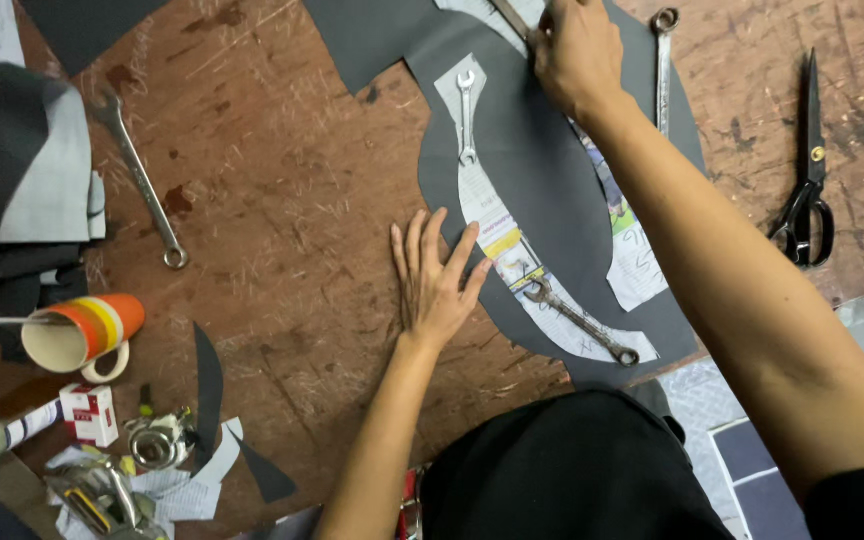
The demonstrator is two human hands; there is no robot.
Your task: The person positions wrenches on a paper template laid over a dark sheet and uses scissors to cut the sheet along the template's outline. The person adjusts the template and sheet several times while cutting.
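Observation:
A dark grey sheet [537, 160] lies on a scratched wooden table [282, 190], with a curved newspaper pattern [497, 235] on top. Three wrenches weigh it down: a small one [466, 115] near the top, a rusty one [580, 320] at the bottom, a long one [663, 65] on the right. My left hand [434, 280] rests flat, fingers spread, on the sheet's left edge. My right hand [577, 50] reaches to the far end of the sheet and grips a thin metal tool [512, 20], partly hidden by the fingers.
Black scissors [807, 170] lie at the right. Another long wrench [142, 185] lies at the left beside folded grey and black material [22, 170]. An orange striped mug [82, 330], a small red-and-white box [90, 413], scraps and small tools crowd the lower left corner.

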